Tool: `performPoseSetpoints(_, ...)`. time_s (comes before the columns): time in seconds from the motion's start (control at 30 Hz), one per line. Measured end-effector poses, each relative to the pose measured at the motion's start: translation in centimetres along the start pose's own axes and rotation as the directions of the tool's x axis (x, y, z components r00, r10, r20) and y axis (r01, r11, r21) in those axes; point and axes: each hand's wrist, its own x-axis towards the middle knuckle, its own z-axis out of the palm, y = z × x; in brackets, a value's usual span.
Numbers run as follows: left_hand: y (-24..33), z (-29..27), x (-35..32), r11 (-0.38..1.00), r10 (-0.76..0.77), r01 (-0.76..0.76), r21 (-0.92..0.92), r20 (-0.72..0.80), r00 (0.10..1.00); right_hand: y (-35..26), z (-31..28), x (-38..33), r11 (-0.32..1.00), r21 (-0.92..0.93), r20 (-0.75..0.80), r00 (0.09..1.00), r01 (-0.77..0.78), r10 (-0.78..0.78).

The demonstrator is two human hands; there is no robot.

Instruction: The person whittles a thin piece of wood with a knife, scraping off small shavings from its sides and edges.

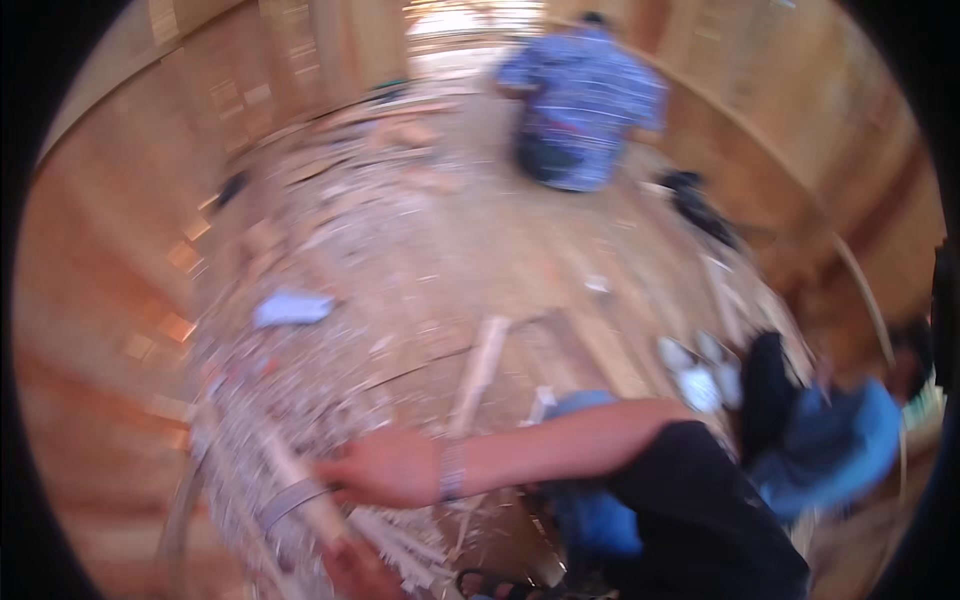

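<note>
A pale blue flat package (292, 308) lies on the floor (470, 250) at the left, roughly rectangular, among wood shavings (300, 400); the blur hides any label on it. Below it a wooden stick (300, 480) lies across the shavings, its long axis running from the upper left down toward the lower right. A grey band (290, 500) curves across the stick near its middle.

The right hand (385, 468) reaches across from the right and rests on the stick, fingers pointing left; the blur makes it impossible to tell whether they close round it. A beaded bracelet (452, 470) sits on that wrist. Just below, at the lower edge, the left hand (355, 570) meets the stick's lower end; its grip cannot be made out.

A second pale stick (480, 370) lies further right, pointing up and slightly right. At the top right a person in a blue patterned shirt (585, 100) crouches, well apart.
</note>
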Motion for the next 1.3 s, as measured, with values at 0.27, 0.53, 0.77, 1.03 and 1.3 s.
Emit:
performPoseSetpoints(0.27, 5.2, -2.8, 4.8, 0.239, -0.442, 0.738, -0.631, 0.606, 0.661, -0.5, -1.1, -0.7, 0.991, -0.12, -0.137, 0.99, -0.054, 0.037)
performPoseSetpoints(0.53, 5.7, -2.9, 3.8, 0.301, -0.427, 0.67, -0.679, 0.533, 0.731, -0.5, -2.3, -1.0, 0.987, -0.156, -0.143, 0.989, -0.046, 0.024)
performPoseSetpoints(0.77, 5.6, -3.3, 4.0, 0.386, -0.43, 0.656, -0.649, 0.502, 0.75, -0.8, -2.3, -0.9, 0.989, -0.135, -0.132, 0.991, -0.055, 0.037)
performPoseSetpoints(1.03, 4.9, -2.7, 3.9, 0.4, -0.412, 0.649, -0.648, 0.505, 0.758, -1.1, -2.6, -0.6, 0.978, -0.207, -0.091, 0.996, -0.04, 0.021)
performPoseSetpoints(1.3, 5.1, -2.9, 3.4, 0.394, -0.432, 0.652, -0.648, 0.495, 0.754, -1.5, -1.4, -1.2, 0.97, -0.243, -0.132, 0.991, -0.026, -0.007)
